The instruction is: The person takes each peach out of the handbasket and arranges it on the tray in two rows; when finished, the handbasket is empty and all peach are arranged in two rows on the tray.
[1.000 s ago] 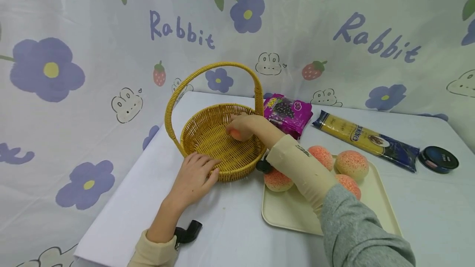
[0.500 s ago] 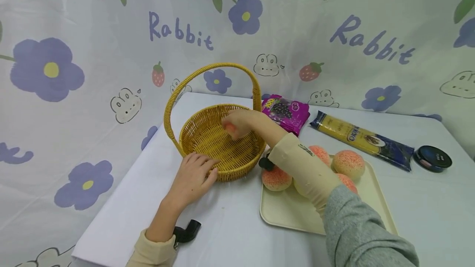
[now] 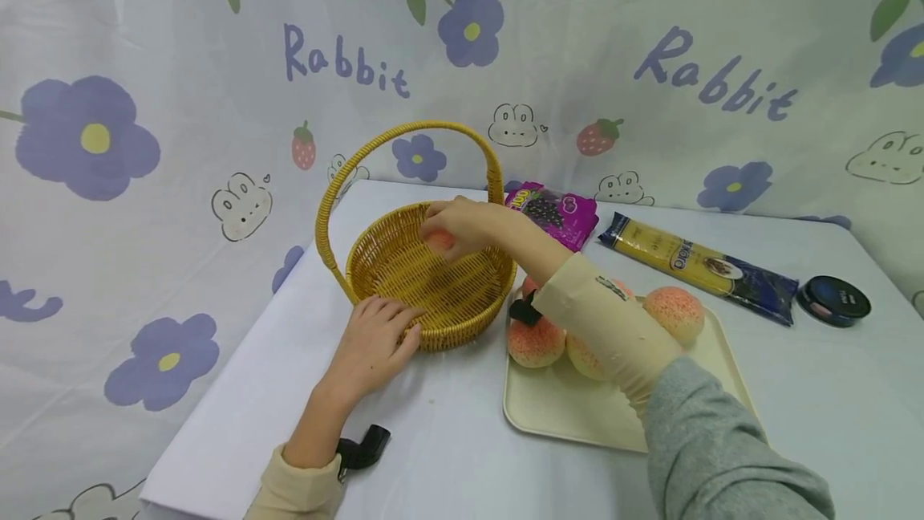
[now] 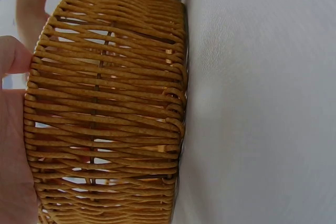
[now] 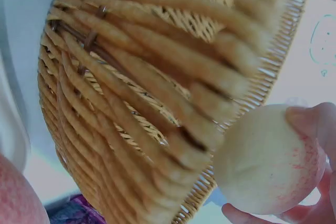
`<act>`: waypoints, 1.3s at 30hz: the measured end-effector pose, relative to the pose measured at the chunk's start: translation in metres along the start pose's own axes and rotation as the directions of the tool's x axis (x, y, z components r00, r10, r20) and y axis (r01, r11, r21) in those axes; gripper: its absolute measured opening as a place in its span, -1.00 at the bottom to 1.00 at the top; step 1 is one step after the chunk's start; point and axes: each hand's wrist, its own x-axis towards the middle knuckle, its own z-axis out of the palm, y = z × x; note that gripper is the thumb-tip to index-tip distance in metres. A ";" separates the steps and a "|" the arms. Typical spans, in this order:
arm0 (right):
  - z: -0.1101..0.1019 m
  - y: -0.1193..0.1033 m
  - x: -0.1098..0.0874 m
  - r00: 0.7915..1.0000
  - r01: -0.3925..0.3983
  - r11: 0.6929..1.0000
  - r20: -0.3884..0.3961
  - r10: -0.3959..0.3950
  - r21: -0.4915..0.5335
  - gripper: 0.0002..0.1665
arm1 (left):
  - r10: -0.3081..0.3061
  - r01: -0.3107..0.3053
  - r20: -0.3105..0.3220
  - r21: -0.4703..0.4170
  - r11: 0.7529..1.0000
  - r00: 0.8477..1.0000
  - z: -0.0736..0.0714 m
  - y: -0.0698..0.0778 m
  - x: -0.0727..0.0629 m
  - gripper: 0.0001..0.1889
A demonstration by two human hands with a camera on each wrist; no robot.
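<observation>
My right hand (image 3: 465, 225) holds a peach (image 5: 262, 161), cream with red speckles, over the inside of the yellow woven basket (image 3: 411, 271). Thumb and fingers curve around the fruit in the right wrist view, and it is raised above the basket's rim there. At the near left side, my left hand (image 3: 375, 345) grips the rim, its fingers over the inside and its thumb outside. The basket's woven wall (image 4: 105, 103) fills much of the left wrist view. Several more peaches (image 3: 536, 342) lie on the cream tray (image 3: 577, 416), partly hidden by my right forearm.
Purple grape-print packets (image 3: 556, 215) lie behind the right forearm. A long yellow and blue pasta packet (image 3: 693, 263) and a dark round tin (image 3: 833, 301) are at the right. The basket's tall handle (image 3: 404, 128) arches above it. A printed cloth hangs behind the table.
My right hand has risen slightly and moved toward the back of the basket, still holding the peach. My left hand stays on the rim. The head view has shifted a little.
</observation>
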 end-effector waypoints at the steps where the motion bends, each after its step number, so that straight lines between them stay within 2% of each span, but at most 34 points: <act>1: -0.001 0.000 -0.002 1.000 0.010 1.000 -0.005 -0.010 -0.005 -0.48 | 0.002 -0.002 0.000 0.000 1.000 1.000 0.000 0.000 0.001 -0.64; 7: -0.005 -0.001 -0.017 0.997 0.055 0.998 -0.060 -0.056 -0.020 -0.57 | 0.010 -0.010 0.001 -0.001 1.000 1.000 0.001 0.002 0.003 -0.64; 18: -0.010 -0.008 -0.045 0.987 0.044 0.997 -0.153 -0.054 -0.071 -0.63 | 0.016 -0.016 -0.002 -0.011 1.000 1.000 0.000 0.002 0.004 -0.63; 23: -0.011 -0.011 -0.060 0.960 0.095 0.989 -0.253 -0.120 -0.109 -0.61 | 0.011 -0.010 0.004 -0.013 1.000 1.000 0.000 0.002 0.003 -0.61; 30: -0.013 -0.014 -0.083 0.942 0.108 0.984 -0.302 -0.146 -0.138 -0.59 | 0.012 -0.012 0.003 -0.016 1.000 1.000 -0.001 0.001 0.004 -0.61; 36: -0.012 -0.015 -0.105 0.910 0.151 0.969 -0.357 -0.213 -0.195 -0.59 | 0.016 -0.016 0.006 -0.006 1.000 1.000 0.000 0.001 0.002 -0.61; 39: -0.010 -0.016 -0.117 0.886 0.174 0.954 -0.385 -0.259 -0.242 -0.57 | 0.015 -0.015 0.005 -0.006 1.000 1.000 -0.001 0.001 0.001 -0.62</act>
